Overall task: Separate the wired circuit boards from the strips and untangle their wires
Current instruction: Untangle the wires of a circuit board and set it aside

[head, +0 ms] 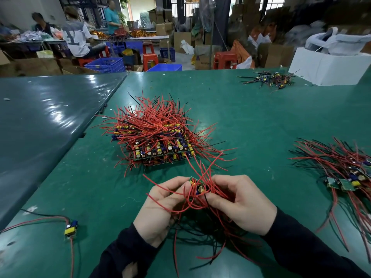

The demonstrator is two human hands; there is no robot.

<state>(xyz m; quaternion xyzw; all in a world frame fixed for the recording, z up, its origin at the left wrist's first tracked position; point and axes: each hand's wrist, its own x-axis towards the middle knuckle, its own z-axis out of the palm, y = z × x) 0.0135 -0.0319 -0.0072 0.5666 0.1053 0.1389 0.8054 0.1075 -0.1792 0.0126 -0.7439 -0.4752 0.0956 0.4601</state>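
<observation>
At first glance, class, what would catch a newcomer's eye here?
The big heap of circuit board strips bristling with red wires, mid-table. In front of it, the left hand and right hand grip a small wired board. Another wired pile lies at the right edge.

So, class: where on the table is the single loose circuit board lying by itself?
In the head view, the single circuit board lies near the green table's lower-left edge, left of the left hand, its wires trailing away.

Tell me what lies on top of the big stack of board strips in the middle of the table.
A tangle of red wires, with a few black ones, covers the stack of board strips. Only its near edge shows, with capacitors and yellow parts. The boards farther back are hidden.
</observation>
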